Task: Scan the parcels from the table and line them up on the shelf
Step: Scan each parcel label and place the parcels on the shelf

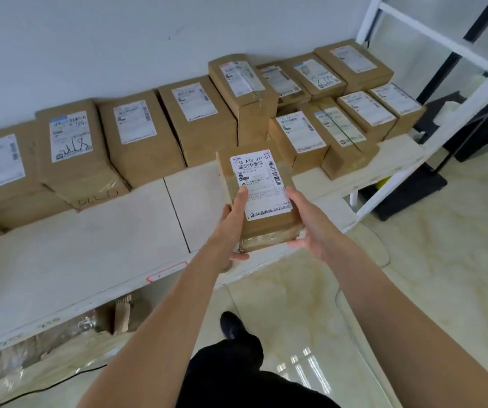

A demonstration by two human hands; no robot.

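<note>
Both hands, left hand (231, 225) and right hand (310, 222), clamp fingers on the parcel (262, 195), label up, to line it on the shelf (89, 245).

Both hands hold a small brown parcel (259, 195) at the centre of the frame, label up, over the front edge of the white shelf (89, 248). The left hand (232, 228) grips its left side, thumb on the label; the right hand (310, 222) grips its right side. A row of labelled parcels (136, 136) lines the wall across the upper frame.
</note>
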